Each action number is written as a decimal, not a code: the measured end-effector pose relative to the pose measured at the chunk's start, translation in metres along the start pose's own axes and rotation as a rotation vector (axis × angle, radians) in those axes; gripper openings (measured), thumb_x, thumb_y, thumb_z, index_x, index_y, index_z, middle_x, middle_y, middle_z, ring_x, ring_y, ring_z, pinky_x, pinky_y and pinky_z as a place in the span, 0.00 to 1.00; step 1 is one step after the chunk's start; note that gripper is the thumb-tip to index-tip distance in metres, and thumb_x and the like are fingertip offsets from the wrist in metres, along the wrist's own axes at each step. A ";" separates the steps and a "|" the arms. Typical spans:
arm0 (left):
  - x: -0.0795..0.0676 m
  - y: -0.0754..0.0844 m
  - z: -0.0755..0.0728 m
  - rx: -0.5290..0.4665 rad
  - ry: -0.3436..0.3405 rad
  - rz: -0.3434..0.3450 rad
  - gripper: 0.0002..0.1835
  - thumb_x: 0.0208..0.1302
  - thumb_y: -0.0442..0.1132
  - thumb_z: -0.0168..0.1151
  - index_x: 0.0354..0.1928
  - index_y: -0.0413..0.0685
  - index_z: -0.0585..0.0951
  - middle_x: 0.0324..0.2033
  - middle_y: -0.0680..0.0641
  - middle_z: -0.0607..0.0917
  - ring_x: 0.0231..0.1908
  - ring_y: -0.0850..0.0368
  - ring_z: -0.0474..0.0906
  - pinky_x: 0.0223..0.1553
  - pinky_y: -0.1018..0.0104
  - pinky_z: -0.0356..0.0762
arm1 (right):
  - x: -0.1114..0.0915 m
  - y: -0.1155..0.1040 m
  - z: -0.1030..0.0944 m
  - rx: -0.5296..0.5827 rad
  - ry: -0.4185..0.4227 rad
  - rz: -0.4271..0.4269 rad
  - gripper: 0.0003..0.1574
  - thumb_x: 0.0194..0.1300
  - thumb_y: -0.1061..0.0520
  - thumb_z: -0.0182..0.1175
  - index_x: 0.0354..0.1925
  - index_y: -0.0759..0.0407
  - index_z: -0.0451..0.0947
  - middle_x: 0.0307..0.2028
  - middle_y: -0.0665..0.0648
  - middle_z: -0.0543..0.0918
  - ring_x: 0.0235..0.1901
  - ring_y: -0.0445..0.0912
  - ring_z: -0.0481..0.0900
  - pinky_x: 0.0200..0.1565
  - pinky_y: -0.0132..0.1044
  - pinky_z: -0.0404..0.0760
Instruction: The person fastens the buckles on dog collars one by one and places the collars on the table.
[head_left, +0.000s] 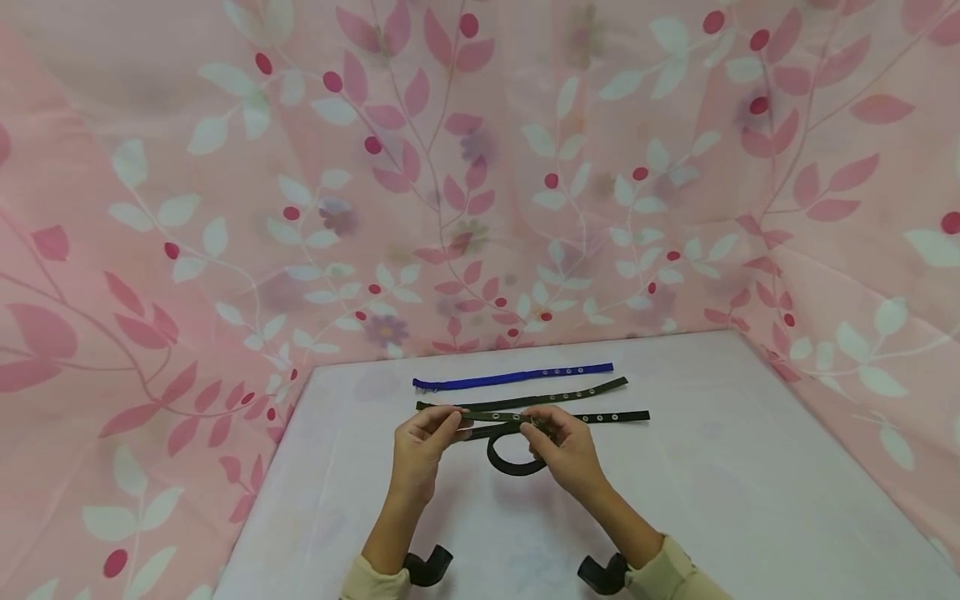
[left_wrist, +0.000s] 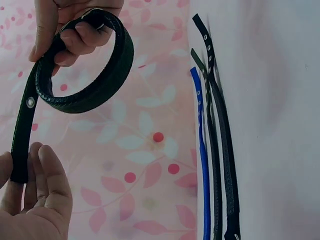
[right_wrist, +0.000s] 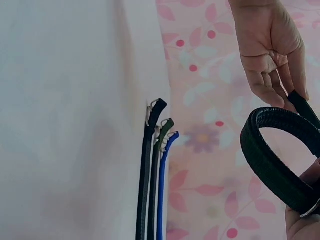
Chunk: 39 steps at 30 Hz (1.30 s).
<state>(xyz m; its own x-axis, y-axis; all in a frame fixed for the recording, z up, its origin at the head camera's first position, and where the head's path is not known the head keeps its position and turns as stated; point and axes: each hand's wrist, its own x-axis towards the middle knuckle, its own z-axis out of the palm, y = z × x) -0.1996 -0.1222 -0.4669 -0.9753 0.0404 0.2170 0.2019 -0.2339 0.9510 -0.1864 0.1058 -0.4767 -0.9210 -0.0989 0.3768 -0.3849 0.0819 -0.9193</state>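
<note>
Both hands hold a dark green collar (left_wrist: 117, 82) up over the table, bent into a loop with a strip of metal eyelets running off it. My left hand (head_left: 420, 454) pinches the tip of the strip between thumb and fingers. At the other side my right hand (head_left: 566, 450) grips the collar where the strip meets the loop; a bit of metal buckle (right_wrist: 310, 209) shows by its fingers in the right wrist view. The loop (head_left: 517, 471) hangs below the right fingers, and much of the buckle is hidden by them.
Three collars lie stretched out side by side beyond the hands: a blue one (head_left: 487, 381), a dark green one (head_left: 592, 392) and a black one (head_left: 633, 416). They lie on a white-covered table (head_left: 750, 500). Pink floral cloth (head_left: 480, 167) walls the back and sides.
</note>
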 end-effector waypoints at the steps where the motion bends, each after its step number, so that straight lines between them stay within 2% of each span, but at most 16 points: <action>1: 0.000 0.000 0.000 0.026 -0.005 -0.004 0.17 0.65 0.33 0.65 0.48 0.22 0.78 0.36 0.45 0.88 0.36 0.55 0.87 0.43 0.62 0.85 | 0.000 0.000 -0.001 0.012 -0.001 0.005 0.10 0.67 0.62 0.63 0.46 0.63 0.80 0.27 0.56 0.80 0.24 0.42 0.78 0.28 0.36 0.82; 6: -0.002 -0.004 0.002 0.157 -0.075 -0.034 0.14 0.64 0.38 0.67 0.44 0.32 0.83 0.37 0.33 0.84 0.34 0.55 0.85 0.39 0.65 0.85 | 0.001 0.001 -0.003 0.054 -0.014 0.002 0.11 0.67 0.60 0.63 0.46 0.65 0.79 0.27 0.55 0.79 0.24 0.43 0.78 0.28 0.35 0.82; 11: -0.006 -0.011 0.007 0.297 -0.250 -0.031 0.14 0.66 0.39 0.66 0.50 0.39 0.82 0.42 0.34 0.85 0.36 0.58 0.82 0.38 0.66 0.84 | 0.001 0.003 -0.003 0.075 -0.041 0.047 0.12 0.68 0.58 0.62 0.46 0.66 0.79 0.27 0.54 0.79 0.24 0.43 0.77 0.29 0.35 0.81; 15: -0.009 -0.014 0.013 0.454 -0.336 0.020 0.19 0.66 0.38 0.65 0.58 0.48 0.79 0.45 0.41 0.86 0.36 0.60 0.81 0.34 0.69 0.81 | 0.003 0.001 -0.001 0.140 -0.014 0.151 0.15 0.68 0.56 0.63 0.46 0.67 0.79 0.27 0.54 0.80 0.24 0.42 0.77 0.29 0.33 0.81; 18: -0.012 -0.017 0.018 0.540 -0.353 0.067 0.22 0.69 0.37 0.62 0.64 0.50 0.74 0.42 0.42 0.85 0.30 0.63 0.77 0.29 0.71 0.77 | 0.007 -0.002 0.001 0.227 0.023 0.252 0.19 0.68 0.53 0.64 0.47 0.69 0.78 0.28 0.53 0.81 0.24 0.41 0.77 0.30 0.31 0.82; 20: -0.014 -0.019 0.020 0.554 -0.365 0.090 0.23 0.72 0.35 0.57 0.67 0.47 0.71 0.37 0.39 0.83 0.25 0.65 0.74 0.24 0.71 0.75 | 0.008 -0.004 0.002 0.295 0.026 0.320 0.22 0.68 0.53 0.63 0.48 0.71 0.77 0.29 0.54 0.82 0.25 0.41 0.78 0.31 0.31 0.82; 22: -0.015 -0.021 0.020 0.532 -0.379 0.085 0.22 0.75 0.33 0.51 0.69 0.44 0.68 0.35 0.37 0.81 0.19 0.65 0.70 0.19 0.70 0.74 | 0.008 -0.006 0.002 0.332 0.013 0.382 0.24 0.69 0.52 0.63 0.49 0.73 0.75 0.30 0.53 0.82 0.26 0.41 0.79 0.33 0.31 0.83; 25: -0.016 -0.023 0.017 0.505 -0.387 0.054 0.22 0.77 0.36 0.47 0.70 0.48 0.67 0.33 0.39 0.79 0.14 0.66 0.69 0.15 0.67 0.75 | 0.007 -0.007 0.001 0.294 -0.023 0.436 0.25 0.69 0.51 0.62 0.53 0.71 0.75 0.33 0.53 0.84 0.30 0.42 0.81 0.34 0.32 0.84; 26: -0.016 -0.023 0.014 0.492 -0.388 0.038 0.22 0.78 0.37 0.47 0.71 0.51 0.67 0.33 0.40 0.78 0.13 0.65 0.69 0.15 0.66 0.75 | 0.007 -0.007 0.000 0.245 -0.042 0.429 0.25 0.69 0.51 0.62 0.54 0.69 0.75 0.34 0.54 0.84 0.32 0.43 0.82 0.35 0.33 0.83; 29: -0.014 -0.022 0.007 0.422 -0.399 -0.019 0.22 0.78 0.40 0.46 0.71 0.56 0.67 0.34 0.38 0.77 0.16 0.65 0.69 0.15 0.64 0.76 | 0.005 -0.003 -0.002 0.040 -0.129 0.336 0.26 0.68 0.51 0.63 0.60 0.60 0.74 0.40 0.56 0.83 0.38 0.45 0.82 0.37 0.33 0.82; 32: -0.010 -0.021 -0.003 0.362 -0.420 -0.058 0.22 0.79 0.40 0.44 0.72 0.55 0.65 0.35 0.37 0.76 0.18 0.63 0.69 0.17 0.64 0.77 | 0.003 -0.003 -0.004 -0.112 -0.253 0.193 0.36 0.64 0.52 0.67 0.67 0.54 0.68 0.44 0.58 0.81 0.42 0.49 0.82 0.41 0.35 0.82; 36: -0.006 -0.021 -0.019 0.355 -0.419 -0.097 0.22 0.79 0.40 0.44 0.72 0.55 0.65 0.35 0.41 0.76 0.19 0.63 0.70 0.19 0.66 0.77 | 0.003 -0.002 -0.002 -0.202 -0.423 0.102 0.55 0.55 0.51 0.75 0.74 0.49 0.56 0.49 0.53 0.80 0.45 0.46 0.80 0.44 0.41 0.84; 39: -0.006 -0.019 -0.031 0.372 -0.415 -0.145 0.22 0.78 0.40 0.48 0.71 0.55 0.66 0.36 0.42 0.76 0.21 0.62 0.70 0.21 0.68 0.77 | 0.005 0.003 0.005 -0.267 -0.484 0.090 0.61 0.52 0.49 0.77 0.75 0.47 0.53 0.48 0.48 0.79 0.43 0.42 0.80 0.42 0.43 0.84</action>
<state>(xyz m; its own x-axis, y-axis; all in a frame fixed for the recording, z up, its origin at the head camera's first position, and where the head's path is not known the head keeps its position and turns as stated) -0.2007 -0.1483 -0.4934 -0.8939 0.4420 0.0750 0.1596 0.1573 0.9746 -0.1914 0.1001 -0.4779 -0.8425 -0.5187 0.1455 -0.3662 0.3533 -0.8609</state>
